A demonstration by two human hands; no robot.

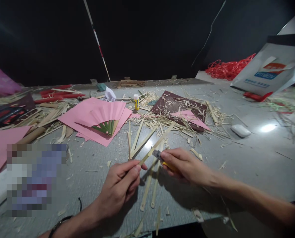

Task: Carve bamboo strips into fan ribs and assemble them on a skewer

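Note:
My left hand (124,181) pinches the near end of a thin bamboo strip (159,140), which slants up and away to the right. In my right hand (184,163) is a yellow-handled utility knife (171,166); its blade lies against the strip near the strip's middle. Below the hands, two flat bamboo slats (148,188) with small holes at their near ends rest on the table. More narrow slats (141,142) lie just beyond my left hand. A pink folding fan (103,117) with green ribs is spread on pink paper (107,140) farther left.
Bamboo shavings (147,120) litter the table around a dark brown sheet (167,100) and a yellow glue stick (136,102). A white computer mouse (240,131) lies to the right. A white bag (269,71) and red plastic strands (230,67) are at the back right.

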